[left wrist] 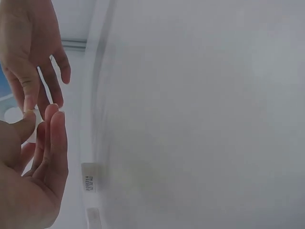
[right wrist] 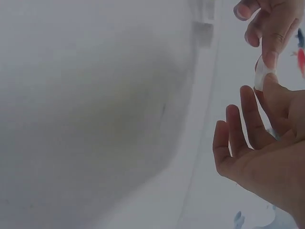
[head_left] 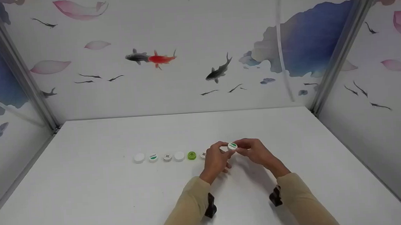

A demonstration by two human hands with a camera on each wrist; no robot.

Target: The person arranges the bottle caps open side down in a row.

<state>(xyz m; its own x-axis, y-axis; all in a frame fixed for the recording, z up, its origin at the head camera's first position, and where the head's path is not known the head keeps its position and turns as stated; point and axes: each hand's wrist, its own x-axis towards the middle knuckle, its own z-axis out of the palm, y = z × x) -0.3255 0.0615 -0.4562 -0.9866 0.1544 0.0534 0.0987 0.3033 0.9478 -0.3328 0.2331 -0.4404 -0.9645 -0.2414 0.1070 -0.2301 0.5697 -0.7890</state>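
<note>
Both hands pinch one white bottle cap (head_left: 232,146) with a green mark on its top, held up off the table. My left hand (head_left: 216,162) has thumb and forefinger on its left side. On the other side, thumb and fingertips of my right hand (head_left: 258,152) grip it. The right wrist view shows the rim of the white cap (right wrist: 262,74) between both thumbs, the other right fingers spread loosely. Just left of my left hand lies a pale cap (head_left: 203,155), partly hidden by that hand, with a green cap (head_left: 192,155) beside it.
Further left, in the same row, lie a plain white cap (head_left: 179,156), a small greyish cap (head_left: 167,158), a white cap with green marking (head_left: 153,158) and another plain white cap (head_left: 139,158). The white table (head_left: 86,191) is bounded by panels painted with fish.
</note>
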